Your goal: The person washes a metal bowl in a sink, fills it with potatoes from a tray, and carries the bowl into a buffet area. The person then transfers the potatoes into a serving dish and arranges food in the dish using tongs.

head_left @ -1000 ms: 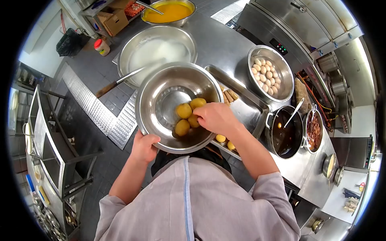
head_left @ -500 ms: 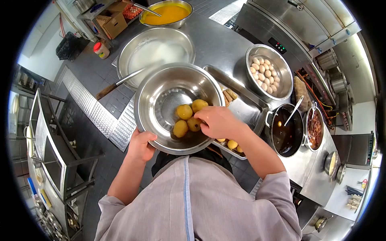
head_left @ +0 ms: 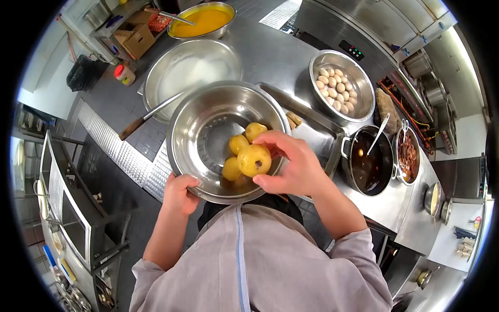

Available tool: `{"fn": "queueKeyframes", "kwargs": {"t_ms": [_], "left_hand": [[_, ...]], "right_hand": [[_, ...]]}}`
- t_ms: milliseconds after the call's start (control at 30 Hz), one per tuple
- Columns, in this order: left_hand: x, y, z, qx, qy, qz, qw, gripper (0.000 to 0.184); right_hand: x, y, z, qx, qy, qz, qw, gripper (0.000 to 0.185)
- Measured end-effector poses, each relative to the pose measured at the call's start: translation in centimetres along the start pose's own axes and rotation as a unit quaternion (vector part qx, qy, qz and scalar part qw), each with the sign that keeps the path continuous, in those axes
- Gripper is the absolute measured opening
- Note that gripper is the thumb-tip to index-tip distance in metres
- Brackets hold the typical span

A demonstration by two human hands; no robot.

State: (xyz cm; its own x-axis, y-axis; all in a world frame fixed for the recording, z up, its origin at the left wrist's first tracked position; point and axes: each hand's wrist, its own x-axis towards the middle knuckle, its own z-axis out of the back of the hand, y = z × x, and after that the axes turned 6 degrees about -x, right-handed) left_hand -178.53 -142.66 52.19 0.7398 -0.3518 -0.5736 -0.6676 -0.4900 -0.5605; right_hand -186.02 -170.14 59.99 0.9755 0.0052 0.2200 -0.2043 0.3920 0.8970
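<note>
A steel bowl (head_left: 200,136) is tilted in front of my body, gripped at its lower left rim by my left hand (head_left: 182,193). Between the thumb and fingers of my right hand (head_left: 291,164) is a round yellow potato-like piece (head_left: 254,159) with a dark spot, raised over the bowl's right side. Several more yellow pieces (head_left: 238,144) lie inside the bowl beside and behind it. Under the bowl's right side a metal tray (head_left: 318,136) holds some brown sticks (head_left: 294,118).
Behind stand a basin of white contents (head_left: 195,67) and a bowl of orange liquid (head_left: 208,21). To the right are a bowl of eggs (head_left: 338,88), a dark pot (head_left: 369,174) with a ladle, and a pot of reddish food (head_left: 408,156). A wooden-handled tool (head_left: 132,127) juts out left.
My right hand has lifted one yellow piece up from the others in the bowl and turned it. My left hand still holds the rim. The view has shifted slightly.
</note>
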Motion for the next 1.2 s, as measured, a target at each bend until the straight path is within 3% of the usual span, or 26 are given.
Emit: {"fn": "queueKeyframes", "kwargs": {"t_ms": [367, 800, 833, 867, 900, 967, 1200], "left_hand": [[-0.4, -0.6, -1.7, 0.021, 0.035, 0.001, 0.999, 0.057], [-0.4, -0.3, -2.1, 0.025, 0.043, 0.000, 0.999, 0.056], [-0.5, -0.3, -2.2, 0.022, 0.044, -0.001, 0.999, 0.055], [-0.5, -0.3, -2.3, 0.020, 0.045, -0.001, 0.999, 0.055], [-0.4, -0.3, -2.3, 0.021, 0.046, -0.001, 0.999, 0.055], [-0.3, -0.2, -2.1, 0.021, 0.040, -0.002, 0.999, 0.054], [-0.8, -0.3, -2.7, 0.027, 0.036, 0.011, 0.999, 0.054]], "right_hand": [[-0.4, 3.8, 2.2, -0.040, -0.062, 0.142, 0.987, 0.060], [-0.4, 3.1, 1.7, -0.016, -0.055, 0.183, 0.981, 0.058], [-0.8, 3.4, 0.6, 0.184, -0.052, 0.101, 0.976, 0.052], [-1.0, 3.6, -0.1, 0.375, -0.046, 0.015, 0.926, 0.047], [-1.1, 3.5, -0.1, 0.374, -0.047, 0.015, 0.926, 0.047], [-1.4, 3.1, -0.2, 0.488, 0.006, 0.015, 0.872, 0.044], [-0.9, 2.3, 0.0, 0.388, 0.035, 0.066, 0.918, 0.047]]}}
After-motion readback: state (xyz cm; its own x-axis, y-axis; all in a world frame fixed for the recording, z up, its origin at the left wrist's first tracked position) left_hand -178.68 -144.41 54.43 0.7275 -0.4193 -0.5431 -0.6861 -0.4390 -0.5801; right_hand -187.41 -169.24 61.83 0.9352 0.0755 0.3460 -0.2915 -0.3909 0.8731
